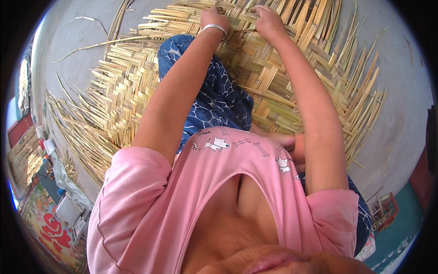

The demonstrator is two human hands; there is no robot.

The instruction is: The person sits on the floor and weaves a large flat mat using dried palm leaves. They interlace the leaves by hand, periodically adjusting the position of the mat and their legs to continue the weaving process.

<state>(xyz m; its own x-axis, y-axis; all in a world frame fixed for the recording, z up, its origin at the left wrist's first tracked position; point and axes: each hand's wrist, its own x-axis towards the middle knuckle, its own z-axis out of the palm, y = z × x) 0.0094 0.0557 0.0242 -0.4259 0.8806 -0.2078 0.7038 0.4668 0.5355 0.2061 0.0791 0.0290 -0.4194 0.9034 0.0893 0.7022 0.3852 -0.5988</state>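
Observation:
A large mat of flattened, straw-coloured reed strips spreads over the floor under and around my legs, woven in a zigzag pattern. At its far part, my left hand is closed with the fingers curled on reed strips; a pale bangle circles that wrist. Across a small gap, my right hand pinches the end of a reed strip, thumb and forefinger together. A thin dark strip runs between the two hands, just above the weave. The exact grip of the left fingertips is partly hidden.
Loose strip ends fan out along the mat's right and left edges. One long thin strip curves onto the grey floor at the left. A patterned cloth and household items lie lower left; a reddish crate-like object stands lower right.

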